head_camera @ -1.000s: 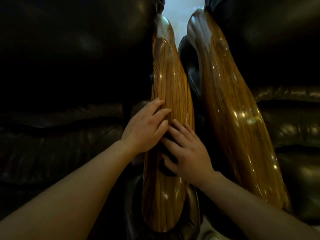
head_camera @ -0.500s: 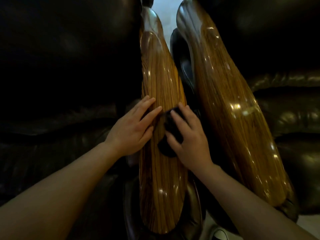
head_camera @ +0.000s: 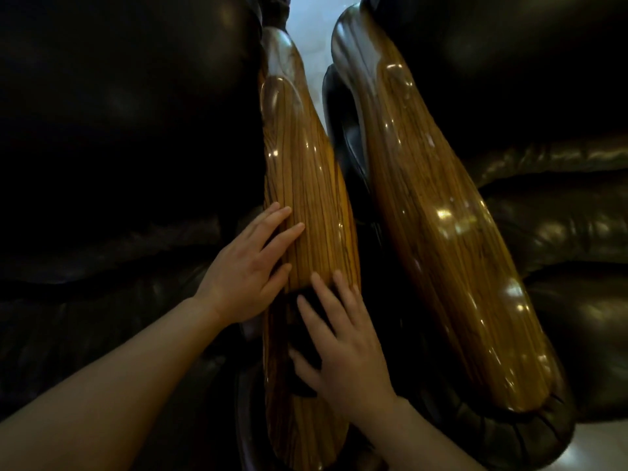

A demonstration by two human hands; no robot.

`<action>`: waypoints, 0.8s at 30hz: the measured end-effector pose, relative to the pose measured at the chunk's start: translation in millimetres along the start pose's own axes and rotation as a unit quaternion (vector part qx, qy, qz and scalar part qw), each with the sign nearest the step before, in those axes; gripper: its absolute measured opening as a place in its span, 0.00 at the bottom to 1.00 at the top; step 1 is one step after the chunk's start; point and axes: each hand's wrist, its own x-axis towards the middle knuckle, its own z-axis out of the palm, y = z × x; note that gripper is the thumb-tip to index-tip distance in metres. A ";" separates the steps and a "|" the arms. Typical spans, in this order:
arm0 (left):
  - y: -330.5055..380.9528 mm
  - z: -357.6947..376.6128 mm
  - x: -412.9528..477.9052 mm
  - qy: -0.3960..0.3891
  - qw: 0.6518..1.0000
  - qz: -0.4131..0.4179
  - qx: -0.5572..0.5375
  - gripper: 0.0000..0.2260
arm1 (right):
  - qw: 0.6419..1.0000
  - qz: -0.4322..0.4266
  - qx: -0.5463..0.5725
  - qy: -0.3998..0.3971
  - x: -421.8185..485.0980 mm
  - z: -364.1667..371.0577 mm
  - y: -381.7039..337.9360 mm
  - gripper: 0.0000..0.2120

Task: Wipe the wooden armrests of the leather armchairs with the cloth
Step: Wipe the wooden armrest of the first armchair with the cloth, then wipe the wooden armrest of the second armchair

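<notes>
Two glossy striped wooden armrests run side by side away from me. On the left armrest (head_camera: 312, 185) lies a dark cloth (head_camera: 299, 321), mostly hidden under my right hand (head_camera: 343, 345), which presses flat on it with fingers spread. My left hand (head_camera: 248, 270) rests flat on the left edge of the same armrest, fingers apart, holding nothing. The right armrest (head_camera: 452, 239) is untouched.
Dark leather armchair cushions flank the armrests, one on the left (head_camera: 112, 164) and one on the right (head_camera: 550, 212). A narrow gap with pale floor (head_camera: 309, 39) shows between the chairs at the far end. Pale floor also shows at the lower right corner.
My right hand has slid the cloth back toward me along the left armrest. My left hand stays flat on the armrest's left edge. The view has shifted a little.
</notes>
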 end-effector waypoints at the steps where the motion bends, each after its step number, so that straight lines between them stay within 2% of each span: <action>1: 3.2 -2.1 0.2 0.006 1.000 -0.004 -0.003 0.25 | 0.999 0.025 0.011 0.018 15.5 -2.1 4.4 0.33; 3: 10.2 -5.5 1.1 0.022 0.999 -0.024 -0.013 0.23 | 0.990 0.112 0.067 0.060 38.8 -6.9 13.9 0.32; 6: 22.2 -10.0 8.7 0.056 0.995 -0.071 -0.043 0.19 | 0.946 0.256 0.162 0.112 72.9 -18.5 24.4 0.31; 8: 32.7 -11.7 17.8 0.087 0.991 -0.098 -0.034 0.17 | 0.930 0.292 0.189 0.117 90.5 -27.3 29.2 0.28; 13: 58.2 -6.1 43.1 0.112 0.987 -0.112 0.032 0.18 | 0.973 0.189 0.129 0.035 43.8 -61.7 43.9 0.24; 16: 62.6 0.4 72.6 0.082 0.989 -0.121 0.036 0.24 | 0.980 0.159 0.082 0.086 19.3 -91.5 79.9 0.24; 19: 68.8 10.8 102.0 0.065 0.984 -0.167 -0.007 0.29 | 0.968 0.190 0.031 0.163 35.9 -113.1 123.9 0.23; 21: 74.1 19.9 107.7 0.072 0.981 -0.182 0.012 0.31 | 0.968 0.198 0.014 0.156 44.3 -116.3 139.8 0.23; 24: 78.2 21.1 104.8 0.099 0.979 -0.180 0.006 0.29 | 0.986 0.107 -0.018 0.127 11.5 -103.5 145.3 0.22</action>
